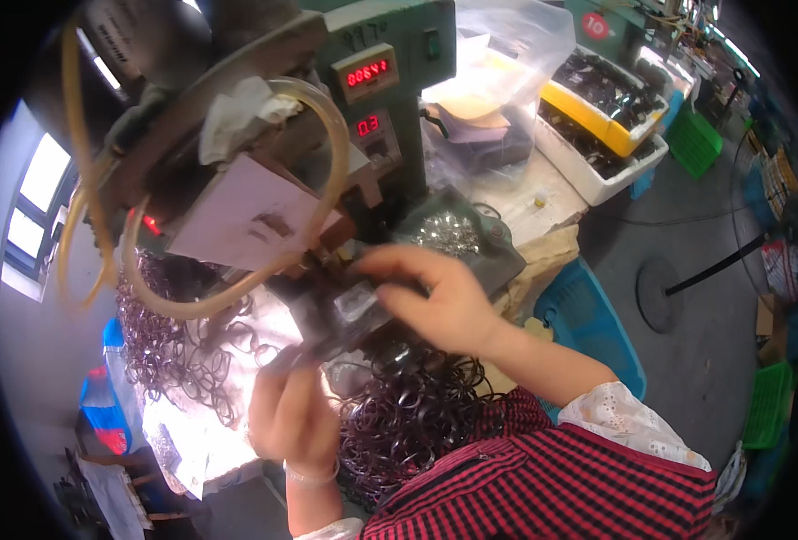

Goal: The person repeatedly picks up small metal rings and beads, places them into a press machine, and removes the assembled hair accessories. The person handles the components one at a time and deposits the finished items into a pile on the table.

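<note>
Fingers of the right hand (435, 301) pinch a small blurred part at the green press (390, 99); left hand (293, 416), below it, grips something hidden above dark rings (408, 418).

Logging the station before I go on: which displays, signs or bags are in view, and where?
Upper display: small rectangle, red digits, on the green machine.
Lower display: smaller, red digits, just below.
Round sign: red disc, top right.
Clear plastic bag: right of the machine, holding pale and dark items.
</note>
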`<state>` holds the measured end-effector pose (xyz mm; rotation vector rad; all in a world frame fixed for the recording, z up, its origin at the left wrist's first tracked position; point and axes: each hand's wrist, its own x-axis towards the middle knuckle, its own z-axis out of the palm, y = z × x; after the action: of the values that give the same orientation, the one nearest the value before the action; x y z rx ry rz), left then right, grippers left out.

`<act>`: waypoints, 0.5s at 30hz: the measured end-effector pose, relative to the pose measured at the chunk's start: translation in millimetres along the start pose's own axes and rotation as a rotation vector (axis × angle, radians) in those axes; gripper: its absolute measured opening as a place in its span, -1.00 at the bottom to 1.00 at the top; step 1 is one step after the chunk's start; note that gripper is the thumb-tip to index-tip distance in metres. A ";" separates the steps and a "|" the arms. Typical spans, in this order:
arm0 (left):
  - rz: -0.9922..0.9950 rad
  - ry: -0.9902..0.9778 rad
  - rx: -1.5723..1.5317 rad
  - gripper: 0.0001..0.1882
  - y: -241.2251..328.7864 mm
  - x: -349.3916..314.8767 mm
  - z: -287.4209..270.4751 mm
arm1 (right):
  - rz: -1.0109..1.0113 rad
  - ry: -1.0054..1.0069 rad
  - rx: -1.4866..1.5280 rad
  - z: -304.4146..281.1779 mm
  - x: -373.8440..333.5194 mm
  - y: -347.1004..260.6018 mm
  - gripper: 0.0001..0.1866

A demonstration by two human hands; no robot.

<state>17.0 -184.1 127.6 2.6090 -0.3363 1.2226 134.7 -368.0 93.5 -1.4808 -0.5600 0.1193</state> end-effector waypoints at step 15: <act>0.027 -0.007 -0.213 -0.70 -11.2 19.8 41.1 | -0.227 0.310 -1.060 -52.6 35.8 114.1 -0.91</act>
<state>62.3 -188.4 116.1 2.4350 -0.4772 1.1191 217.7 -388.4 -5.3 -2.3750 -0.5520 -0.6740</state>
